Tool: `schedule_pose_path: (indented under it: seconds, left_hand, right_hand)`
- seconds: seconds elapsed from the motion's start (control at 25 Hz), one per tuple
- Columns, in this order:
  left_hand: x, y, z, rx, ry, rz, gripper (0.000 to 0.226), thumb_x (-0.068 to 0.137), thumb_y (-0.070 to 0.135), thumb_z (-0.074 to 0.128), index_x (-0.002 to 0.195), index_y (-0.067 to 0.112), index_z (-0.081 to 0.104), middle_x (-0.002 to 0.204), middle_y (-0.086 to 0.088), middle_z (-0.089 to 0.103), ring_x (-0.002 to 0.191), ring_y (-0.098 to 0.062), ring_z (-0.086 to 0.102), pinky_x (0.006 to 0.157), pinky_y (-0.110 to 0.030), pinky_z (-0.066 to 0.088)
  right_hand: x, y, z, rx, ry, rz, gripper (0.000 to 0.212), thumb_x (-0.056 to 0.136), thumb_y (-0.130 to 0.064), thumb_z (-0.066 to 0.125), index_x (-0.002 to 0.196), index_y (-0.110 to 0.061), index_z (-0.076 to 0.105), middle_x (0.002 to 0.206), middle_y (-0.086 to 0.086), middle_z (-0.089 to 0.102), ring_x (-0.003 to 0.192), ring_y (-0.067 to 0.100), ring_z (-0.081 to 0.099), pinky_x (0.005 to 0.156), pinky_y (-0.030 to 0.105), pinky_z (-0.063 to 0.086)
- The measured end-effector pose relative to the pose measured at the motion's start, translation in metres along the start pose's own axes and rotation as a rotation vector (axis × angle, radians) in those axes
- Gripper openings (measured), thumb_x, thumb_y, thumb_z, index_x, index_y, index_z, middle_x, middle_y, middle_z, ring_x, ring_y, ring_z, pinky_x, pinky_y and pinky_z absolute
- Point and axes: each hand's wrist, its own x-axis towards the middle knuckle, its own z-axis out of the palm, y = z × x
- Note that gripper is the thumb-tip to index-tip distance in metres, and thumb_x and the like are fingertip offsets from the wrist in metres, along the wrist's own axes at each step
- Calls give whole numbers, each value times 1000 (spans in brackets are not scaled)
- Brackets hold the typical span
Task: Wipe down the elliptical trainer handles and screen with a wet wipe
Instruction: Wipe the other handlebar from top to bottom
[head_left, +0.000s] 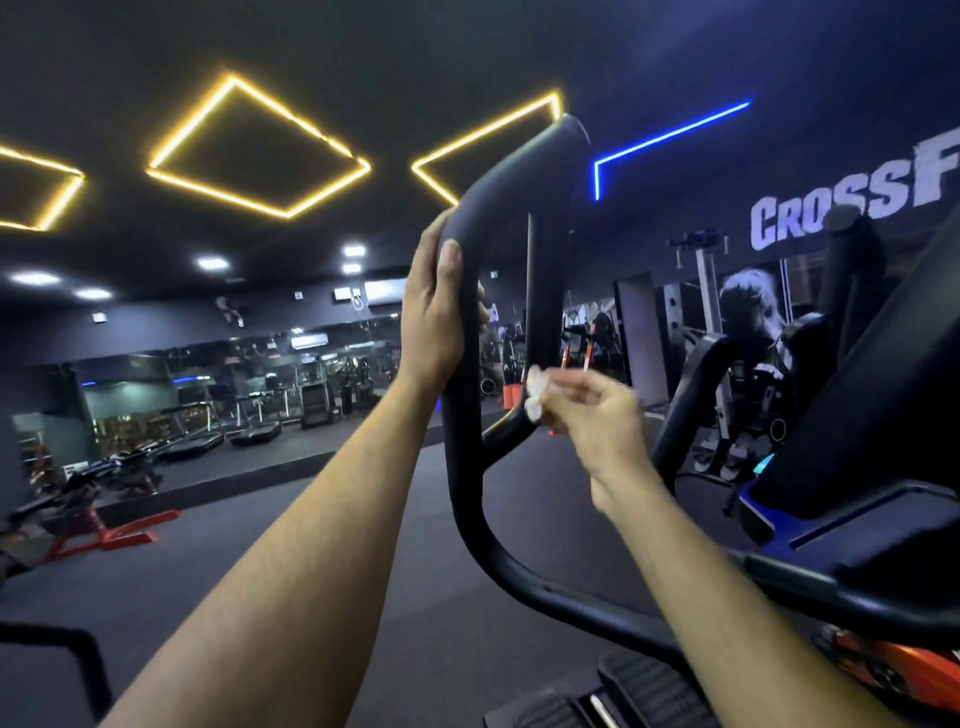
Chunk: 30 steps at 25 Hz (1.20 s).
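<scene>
The elliptical's black looped left handle (470, 467) rises in the middle of the head view. My left hand (434, 317) grips its outer bar high up, fingers wrapped round the tube. My right hand (592, 415) pinches a small crumpled white wet wipe (535, 397) and holds it against the inner bar of the loop, near where that bar joins the lower curve. The right handle (852, 275) stands further off to the right. The back of the console (883, 415) fills the right edge; its screen is hidden.
A black foot pedal (644, 686) lies at the bottom. Red exercise bikes (88, 525) stand at the left, treadmills (249, 426) by a mirrored wall behind. Dark open floor lies between. More machines crowd the right background under a wall mural.
</scene>
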Motion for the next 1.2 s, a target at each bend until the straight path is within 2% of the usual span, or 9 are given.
schedule_pose_path:
  seconds: [0.12, 0.24, 0.32, 0.4, 0.52, 0.64, 0.76, 0.92, 1.2]
  left_hand:
    - [-2, 0, -1, -3, -12, -12, 37, 113, 33, 40, 147, 22, 49, 78, -10, 58, 61, -29, 57, 52, -39, 50]
    - [-2, 3, -1, 8, -26, 0, 36, 111, 38, 42, 145, 27, 51, 86, -8, 61, 65, -29, 57, 57, -42, 50]
    - [-3, 6, -1, 18, -27, 9, 36, 111, 39, 42, 144, 30, 52, 89, -9, 62, 67, -28, 58, 60, -42, 51]
    - [-5, 9, -1, 14, -32, -13, 36, 112, 35, 41, 146, 26, 51, 85, -9, 61, 66, -26, 58, 59, -41, 52]
    - [-8, 14, 0, -21, -32, -60, 38, 114, 35, 36, 146, 23, 51, 85, -7, 64, 69, -22, 62, 61, -38, 55]
    - [-13, 7, -2, -246, -24, -229, 58, 111, 51, 27, 136, 13, 63, 113, -18, 74, 98, -26, 70, 85, -40, 55]
    - [-16, 4, -4, -290, -13, -409, 80, 103, 71, 24, 124, 10, 71, 109, -32, 72, 96, -43, 68, 90, -57, 51]
    - [-9, 1, -9, -254, -95, -442, 88, 106, 67, 11, 108, 11, 79, 96, -30, 75, 91, -51, 71, 87, -52, 58]
    - [-8, -8, -8, -329, -117, -394, 89, 105, 69, 17, 116, -3, 68, 71, -22, 68, 60, -30, 62, 61, -36, 52]
  right_hand:
    - [38, -73, 16, 163, 89, -309, 19, 89, -8, 76, 102, -20, 74, 96, 2, 78, 89, 14, 76, 81, 29, 61]
    - [60, -109, 55, 576, 112, -181, 18, 87, 6, 74, 105, 5, 69, 89, 15, 76, 80, 22, 76, 76, 31, 62]
    - [65, -105, 71, 591, 180, -216, 15, 86, 5, 75, 100, 1, 70, 85, 13, 77, 79, 22, 76, 76, 33, 62]
    - [65, -98, 77, 352, 297, -404, 12, 86, -1, 77, 96, -7, 74, 85, 7, 77, 79, 17, 77, 77, 33, 62]
    - [57, -93, 79, -58, 405, -791, 10, 88, -3, 74, 97, -6, 76, 90, 4, 72, 78, 10, 69, 73, 8, 49]
    - [41, -80, 81, -359, 214, -1059, 17, 89, 3, 69, 105, -2, 75, 94, 5, 64, 82, 12, 63, 79, 10, 50]
    - [49, -90, 62, -531, 105, -1159, 15, 85, 1, 73, 100, -4, 76, 90, 3, 64, 80, 7, 58, 76, 8, 46]
    - [70, -125, 60, -470, 401, -1032, 17, 83, 0, 72, 98, -7, 76, 96, 2, 63, 83, 4, 52, 77, -2, 37]
    - [54, -96, 66, -751, 127, -1333, 20, 90, -2, 69, 108, -7, 78, 89, 9, 59, 81, 21, 59, 78, 29, 54]
